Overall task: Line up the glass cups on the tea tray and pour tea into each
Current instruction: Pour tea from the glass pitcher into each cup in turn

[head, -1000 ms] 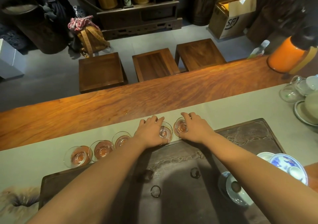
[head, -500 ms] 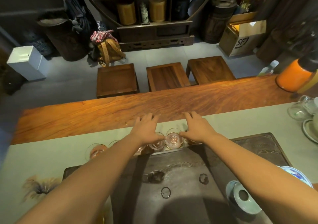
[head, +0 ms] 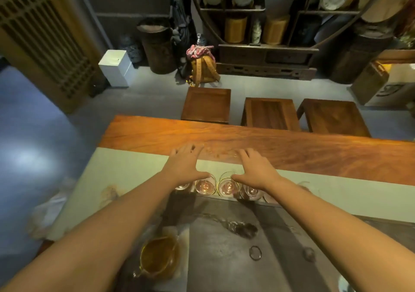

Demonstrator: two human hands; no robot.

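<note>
**A:** Wooden surface runs across a dim tea room, three stools beyond its far edge, shelves of jars behind. A pale runner lies along it, and the dark tray sits at the near edge.

**B:** Where are the cups?

**A:** The cups stand in a row along the tray's far edge, rims touching or nearly so. Two show clearly in the middle; the ones at either end are half hidden under the hands.

**B:** And the hands?

**A:** Both flat and spread, palms down, holding nothing. The left hand hovers over the row's left end, the right hand over its right end, thumbs pointing in at the two middle cups. Whether the palms touch any rim, I cannot tell.

**B:** The tea?

**A:** A glass pitcher of amber tea stands near the tray's left edge, under the left forearm. I'd judge the lining up nearly done and pouring not begun.

**B:** What could go wrong?

**A:** Drawing the left arm back low could catch the pitcher and spill it. Pressing the ends together could knock the thin cups or tip one off the tray's edge onto the runner. With rims so tight, a pour could also splash between them.
</note>
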